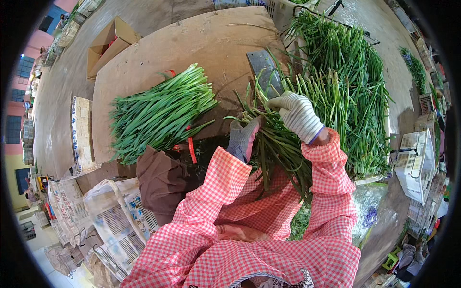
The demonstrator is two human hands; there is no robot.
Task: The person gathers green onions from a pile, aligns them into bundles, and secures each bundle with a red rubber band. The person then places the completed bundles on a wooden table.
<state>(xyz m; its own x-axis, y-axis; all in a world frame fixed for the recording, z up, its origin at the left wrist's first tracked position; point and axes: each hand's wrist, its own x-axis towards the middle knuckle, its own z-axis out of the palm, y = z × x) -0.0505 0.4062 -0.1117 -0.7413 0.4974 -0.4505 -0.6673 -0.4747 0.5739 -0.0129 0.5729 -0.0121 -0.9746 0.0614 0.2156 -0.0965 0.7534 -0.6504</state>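
Note:
My left hand point(243, 138), in a grey and pink glove, grips a loose bunch of garlic chives point(273, 144) near its stem ends. The leaves hang down over my checked lap. My right hand point(300, 115), in a white striped knit glove, has its fingertips on the pale stems at the bunch's top; its thumb is mostly hidden. Beyond them a flat grey metal plate point(264, 68) lies on the wooden board point(201, 43). A neat pile of green chives point(164, 111) rests on the board's left part, stem ends towards the upper right.
At right, a large heap of chives point(353, 97) fills a crate. Red strips point(192, 149) and a brown cloth point(162, 183) hang by the board's near edge. White plastic crates point(115, 205) stand at lower left, another crate point(414, 162) at far right. An open cardboard box point(111, 46) sits behind.

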